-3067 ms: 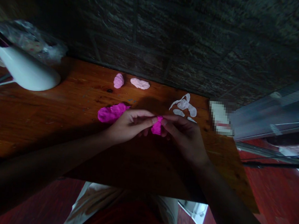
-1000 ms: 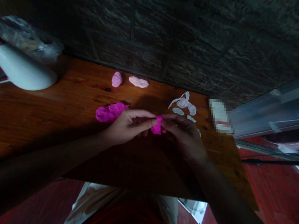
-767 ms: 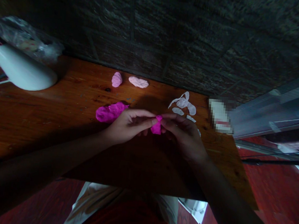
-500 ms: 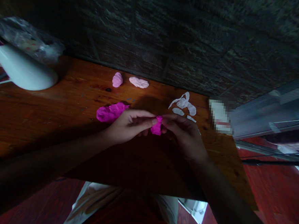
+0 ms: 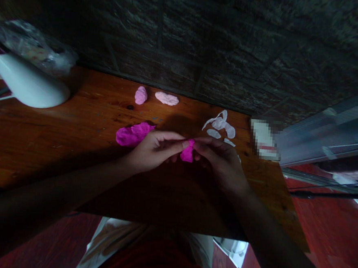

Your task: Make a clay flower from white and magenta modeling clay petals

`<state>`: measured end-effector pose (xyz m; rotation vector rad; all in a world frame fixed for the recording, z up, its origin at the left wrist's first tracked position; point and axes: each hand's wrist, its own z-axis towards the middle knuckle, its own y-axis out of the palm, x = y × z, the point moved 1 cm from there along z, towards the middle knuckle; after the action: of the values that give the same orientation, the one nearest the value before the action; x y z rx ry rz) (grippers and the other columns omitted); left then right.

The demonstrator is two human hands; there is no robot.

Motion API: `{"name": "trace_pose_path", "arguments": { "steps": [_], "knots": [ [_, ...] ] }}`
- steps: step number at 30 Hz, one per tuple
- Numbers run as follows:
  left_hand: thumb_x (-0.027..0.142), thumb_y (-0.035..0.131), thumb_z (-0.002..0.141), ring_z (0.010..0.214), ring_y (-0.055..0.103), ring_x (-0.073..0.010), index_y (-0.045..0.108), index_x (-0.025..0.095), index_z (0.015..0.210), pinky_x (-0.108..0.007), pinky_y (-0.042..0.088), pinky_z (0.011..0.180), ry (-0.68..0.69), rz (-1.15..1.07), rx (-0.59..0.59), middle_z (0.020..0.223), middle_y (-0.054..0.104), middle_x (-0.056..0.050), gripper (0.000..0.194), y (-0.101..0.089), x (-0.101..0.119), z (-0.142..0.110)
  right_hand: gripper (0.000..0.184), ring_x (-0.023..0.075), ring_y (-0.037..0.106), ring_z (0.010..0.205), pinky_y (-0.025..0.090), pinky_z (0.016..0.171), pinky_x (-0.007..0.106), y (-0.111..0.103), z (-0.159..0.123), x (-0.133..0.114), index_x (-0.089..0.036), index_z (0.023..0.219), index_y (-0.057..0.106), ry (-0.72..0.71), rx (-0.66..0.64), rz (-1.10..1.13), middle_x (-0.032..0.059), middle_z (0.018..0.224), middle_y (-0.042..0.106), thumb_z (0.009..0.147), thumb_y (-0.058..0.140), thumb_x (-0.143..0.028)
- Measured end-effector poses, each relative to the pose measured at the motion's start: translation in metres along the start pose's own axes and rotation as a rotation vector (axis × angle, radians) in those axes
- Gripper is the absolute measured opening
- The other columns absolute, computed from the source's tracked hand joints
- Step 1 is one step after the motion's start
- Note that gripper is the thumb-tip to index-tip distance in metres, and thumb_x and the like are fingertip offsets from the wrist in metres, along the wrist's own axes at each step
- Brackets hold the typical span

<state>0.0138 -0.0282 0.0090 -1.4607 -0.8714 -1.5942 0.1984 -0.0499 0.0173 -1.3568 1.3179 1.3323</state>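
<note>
Both my hands meet over the middle of a wooden table [image 5: 58, 142]. My left hand [image 5: 153, 150] and my right hand [image 5: 220, 161] pinch a small magenta clay piece [image 5: 187, 152] between their fingertips, fingers closed on it. A larger magenta clay lump [image 5: 133, 133] lies on the table just left of my left hand.
Two pale pink clay pieces [image 5: 141, 95] [image 5: 167, 98] lie near the dark brick wall. Several thin white clay flakes [image 5: 221, 125] sit right of centre. A white lamp base [image 5: 29, 86] and a crumpled plastic bag [image 5: 34, 48] stand at the far left. A pixelated small box [image 5: 262, 140] sits at the right edge.
Almost nothing differs; my fingertips shift slightly on the small magenta piece, which stays pinched between both hands in the same spot.
</note>
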Motion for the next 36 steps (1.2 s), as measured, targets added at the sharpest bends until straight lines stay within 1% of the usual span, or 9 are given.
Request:
{"name": "trace_pose_path", "arguments": {
  "steps": [4, 7, 12, 17, 21, 24, 26, 32, 36],
  "knots": [
    [0.025, 0.065, 0.09, 0.052, 0.053, -0.0074, 0.072, 0.012, 0.086, -0.018, 0.042, 0.048, 0.013, 0.0, -0.001, 0.061, 0.061, 0.003, 0.016, -0.0003, 0.0003, -0.0001, 0.016, 0.0095, 0.06, 0.062, 0.041, 0.053, 0.021, 0.0001, -0.0006, 0.0012, -0.021, 0.092, 0.079, 0.001, 0.001, -0.004, -0.0007, 0.071, 0.071, 0.081, 0.078, -0.032],
    [0.027, 0.068, 0.089, 0.052, 0.054, -0.008, 0.073, 0.013, 0.088, -0.018, 0.043, 0.048, 0.009, -0.013, 0.005, 0.063, 0.062, 0.002, 0.015, -0.0008, 0.0002, -0.0007, 0.015, 0.0095, 0.06, 0.062, 0.041, 0.052, 0.021, 0.0006, -0.0006, 0.0011, -0.021, 0.091, 0.079, -0.008, -0.001, 0.003, -0.0009, 0.071, 0.07, 0.081, 0.078, -0.032],
    [0.032, 0.07, 0.087, 0.052, 0.053, -0.0086, 0.073, 0.013, 0.091, -0.018, 0.043, 0.046, -0.006, -0.011, 0.022, 0.063, 0.062, 0.002, 0.02, -0.0006, -0.0004, -0.001, 0.018, 0.0099, 0.059, 0.062, 0.041, 0.052, 0.022, 0.001, -0.0006, -0.0001, -0.02, 0.092, 0.078, 0.004, 0.0, 0.0, -0.0005, 0.071, 0.069, 0.081, 0.079, -0.033],
    [0.031, 0.071, 0.086, 0.052, 0.053, -0.0084, 0.072, 0.013, 0.09, -0.018, 0.043, 0.047, -0.008, -0.034, 0.025, 0.063, 0.061, 0.002, 0.018, 0.0005, -0.0004, -0.0003, 0.017, 0.0097, 0.058, 0.061, 0.04, 0.052, 0.021, 0.0005, -0.001, 0.0008, -0.02, 0.093, 0.078, -0.006, -0.004, -0.024, -0.0011, 0.069, 0.068, 0.082, 0.078, -0.033],
    [0.029, 0.069, 0.087, 0.052, 0.052, -0.0085, 0.071, 0.014, 0.087, -0.019, 0.043, 0.047, -0.017, -0.034, 0.016, 0.061, 0.06, 0.002, 0.015, -0.0001, -0.0003, -0.0003, 0.016, 0.0092, 0.058, 0.062, 0.041, 0.053, 0.021, 0.0008, -0.0011, 0.0012, -0.021, 0.093, 0.078, -0.002, -0.014, -0.021, -0.0014, 0.069, 0.068, 0.083, 0.077, -0.033],
    [0.029, 0.064, 0.09, 0.052, 0.052, -0.0085, 0.069, 0.014, 0.08, -0.019, 0.041, 0.048, -0.023, -0.014, -0.004, 0.059, 0.058, 0.002, 0.019, -0.0013, 0.0002, -0.0012, 0.016, 0.0093, 0.058, 0.061, 0.041, 0.052, 0.021, 0.0012, -0.0012, -0.0004, -0.021, 0.092, 0.078, -0.015, -0.007, -0.014, -0.0014, 0.069, 0.068, 0.082, 0.078, -0.033],
    [0.03, 0.063, 0.09, 0.052, 0.052, -0.0086, 0.069, 0.014, 0.078, -0.019, 0.041, 0.048, -0.028, -0.016, -0.012, 0.058, 0.058, 0.002, 0.021, -0.0019, 0.0005, -0.0017, 0.016, 0.0094, 0.058, 0.061, 0.04, 0.052, 0.022, 0.0008, -0.0014, -0.0014, -0.021, 0.092, 0.079, -0.02, 0.001, -0.008, -0.0012, 0.07, 0.068, 0.082, 0.078, -0.033],
    [0.032, 0.064, 0.09, 0.052, 0.051, -0.0092, 0.07, 0.014, 0.08, -0.02, 0.041, 0.049, -0.021, -0.018, -0.017, 0.058, 0.058, 0.002, 0.021, -0.0023, 0.0008, -0.0013, 0.018, 0.0099, 0.059, 0.063, 0.041, 0.054, 0.023, -0.0012, -0.0021, -0.0016, -0.023, 0.096, 0.079, -0.015, -0.021, -0.01, -0.0008, 0.073, 0.07, 0.081, 0.079, -0.033],
    [0.034, 0.065, 0.09, 0.052, 0.051, -0.0094, 0.072, 0.014, 0.084, -0.02, 0.041, 0.047, -0.014, -0.006, -0.003, 0.059, 0.059, 0.002, 0.022, -0.0025, -0.0002, -0.0008, 0.017, 0.0102, 0.058, 0.061, 0.041, 0.053, 0.023, -0.001, -0.0019, -0.0006, -0.024, 0.096, 0.079, -0.024, -0.014, -0.022, -0.0013, 0.07, 0.069, 0.081, 0.079, -0.033]
  ]
}}
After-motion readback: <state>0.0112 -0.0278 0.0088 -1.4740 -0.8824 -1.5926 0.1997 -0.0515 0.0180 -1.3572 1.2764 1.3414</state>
